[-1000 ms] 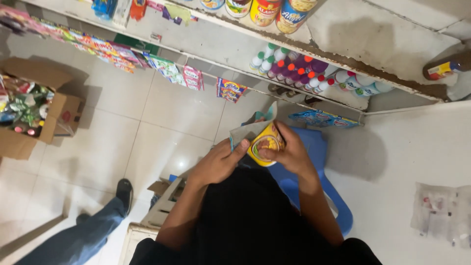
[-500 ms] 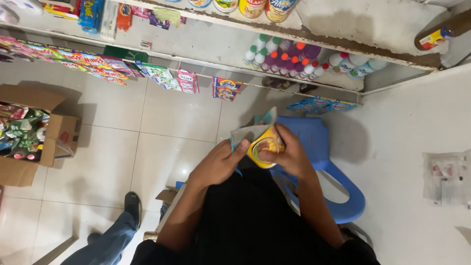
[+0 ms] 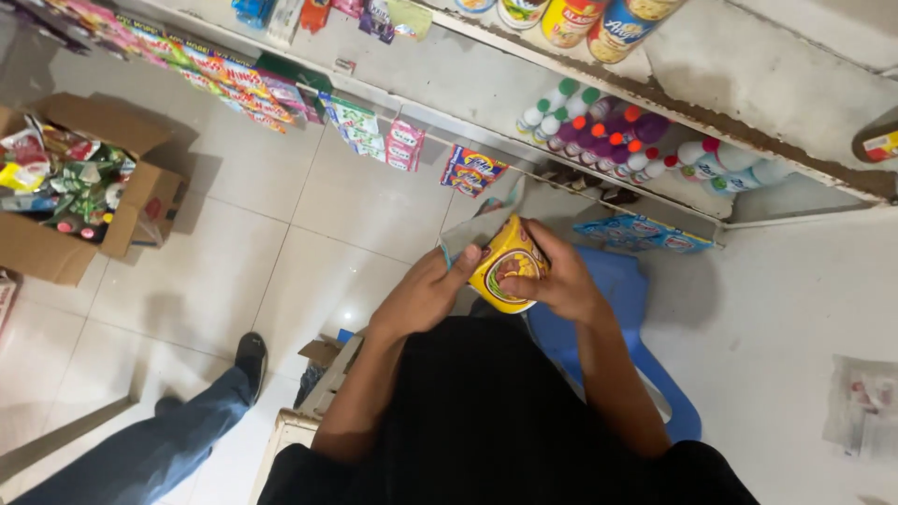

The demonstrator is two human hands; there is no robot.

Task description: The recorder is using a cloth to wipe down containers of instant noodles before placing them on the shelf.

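Note:
My right hand (image 3: 559, 278) grips a round yellow food cup (image 3: 506, 265) with a picture lid, held at chest height. My left hand (image 3: 426, 292) is against the cup's left side and holds a pale grey cloth (image 3: 475, 227) that sticks out above the fingers. Both hands are over a blue plastic chair (image 3: 613, 323), which is partly hidden by my black shirt and arms.
Shelves (image 3: 524, 65) with hanging sachet strips, cans and a row of bottles (image 3: 617, 140) run across the top. An open cardboard box (image 3: 84, 187) of snack packets sits on the tiled floor at left. Another person's leg and shoe (image 3: 250, 355) are at lower left.
The camera view has shifted slightly; the box at left shows more. My hands have stayed on the yellow cup, with the cloth against it.

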